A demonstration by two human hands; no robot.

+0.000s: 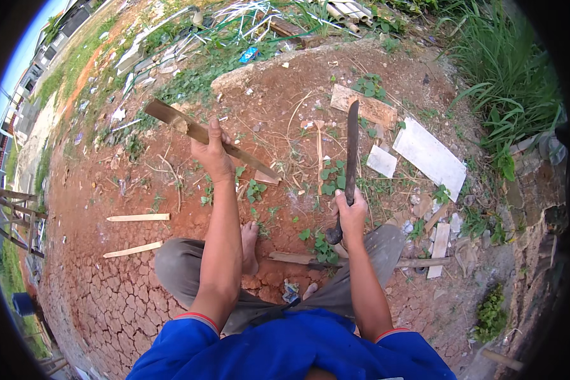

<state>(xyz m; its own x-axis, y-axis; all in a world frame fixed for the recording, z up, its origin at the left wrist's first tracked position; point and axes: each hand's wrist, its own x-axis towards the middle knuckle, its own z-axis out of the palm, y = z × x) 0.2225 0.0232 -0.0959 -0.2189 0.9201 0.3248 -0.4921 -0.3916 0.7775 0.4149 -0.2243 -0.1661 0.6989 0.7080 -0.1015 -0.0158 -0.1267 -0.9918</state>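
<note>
My left hand (212, 158) is closed around a brownish wooden strip (253, 160), held at a slant with its upper end toward the upper left. My right hand (353, 212) grips the dark handle of a machete (352, 145), its long blade pointing up and away from me. Two pale pointed stakes (137, 217) lie on the dirt to the left. A weathered length of wood (292, 258) lies crosswise near my bare foot (249, 250), partly hidden by my leg.
Reddish cracked earth surrounds me, with weeds, a tan board (363, 104) and white panels (429, 156). A broken concrete edge (525, 202) and tall grass (500, 82) border the right. A wooden frame (18, 218) stands far left; strewn debris (234, 22) lies beyond.
</note>
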